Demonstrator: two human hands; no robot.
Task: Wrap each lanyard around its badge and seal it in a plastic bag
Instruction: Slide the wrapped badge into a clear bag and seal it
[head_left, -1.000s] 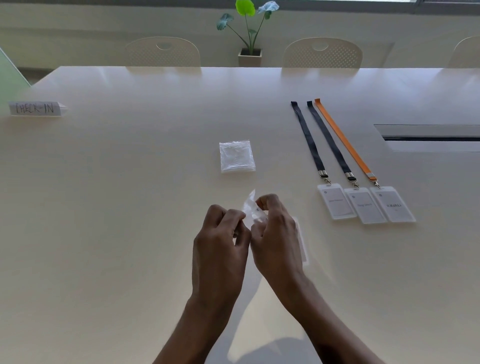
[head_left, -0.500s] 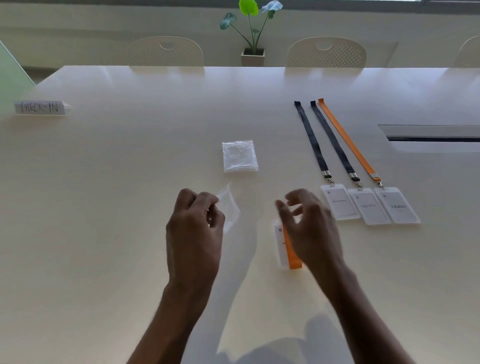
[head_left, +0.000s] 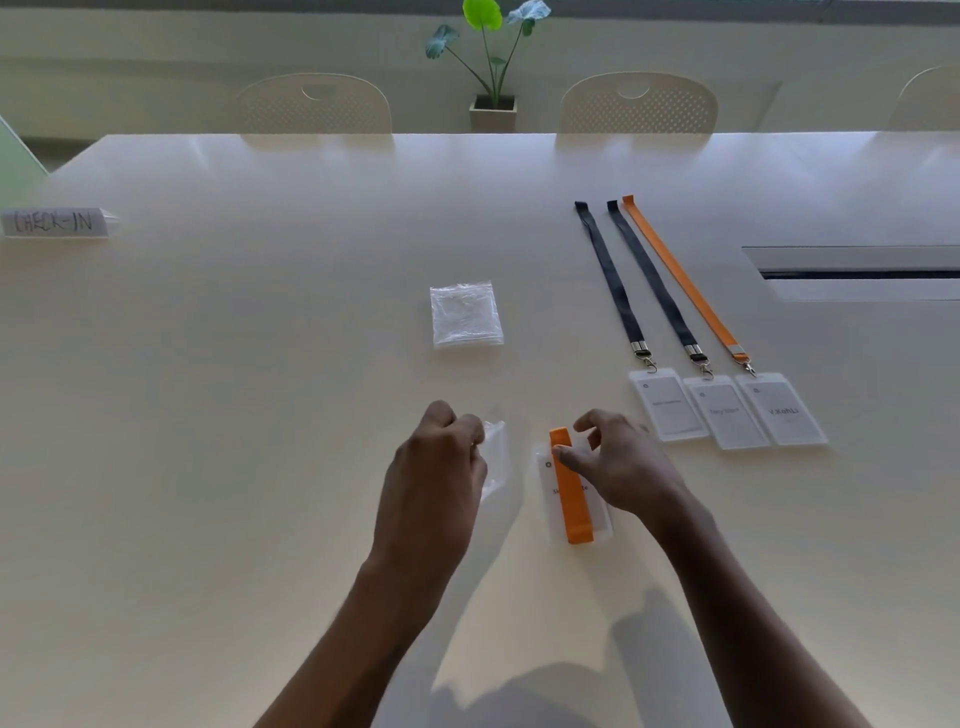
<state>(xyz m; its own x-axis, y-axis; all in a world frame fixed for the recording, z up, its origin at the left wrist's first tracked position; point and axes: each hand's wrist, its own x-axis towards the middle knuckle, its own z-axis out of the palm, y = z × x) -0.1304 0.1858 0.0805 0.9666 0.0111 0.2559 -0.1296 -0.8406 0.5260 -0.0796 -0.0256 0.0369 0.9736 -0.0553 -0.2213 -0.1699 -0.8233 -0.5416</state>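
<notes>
Being pinched in the left hand (head_left: 434, 467) is a clear plastic bag (head_left: 494, 457), lifted off the table (head_left: 260, 364), probably for loading. Beside it, the wrapped badge (head_left: 571, 493) is being reached by the right hand (head_left: 618, 462), fingers apart, thumb touching its orange lanyard (head_left: 569, 499). Three unwrapped badges (head_left: 727, 410) are lying further right.

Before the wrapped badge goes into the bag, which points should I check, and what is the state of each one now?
1. Orange lanyard wrapped around badge: ok.
2. Left hand holding plastic bag: ok.
3. Bag mouth open: cannot tell.
4. Right hand gripping the badge: not ok, fingers open above it.
5. Spare bags on the table, clear of the hands: ok.
</notes>
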